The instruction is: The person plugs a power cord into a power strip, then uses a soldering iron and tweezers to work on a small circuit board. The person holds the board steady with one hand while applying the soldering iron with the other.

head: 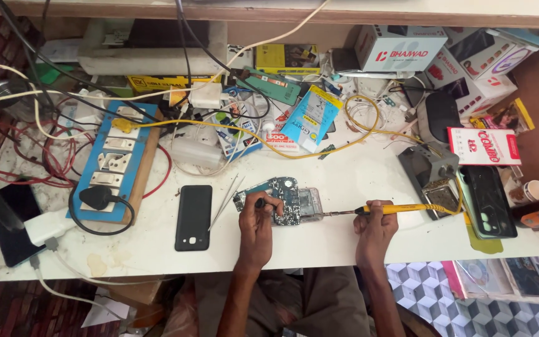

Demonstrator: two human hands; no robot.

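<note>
While both hands work at the table [357, 187]:
Left hand [258, 218]: fingers closed, pinning circuit board [282, 198].
Right hand [375, 226]: fingers gripping yellow soldering iron [394, 210] (long axis level), tip pointing left at board.

one circuit board [280, 198], one soldering iron [389, 210], two tweezers [226, 201], two phones [193, 217], one socket board [115, 161]
</note>
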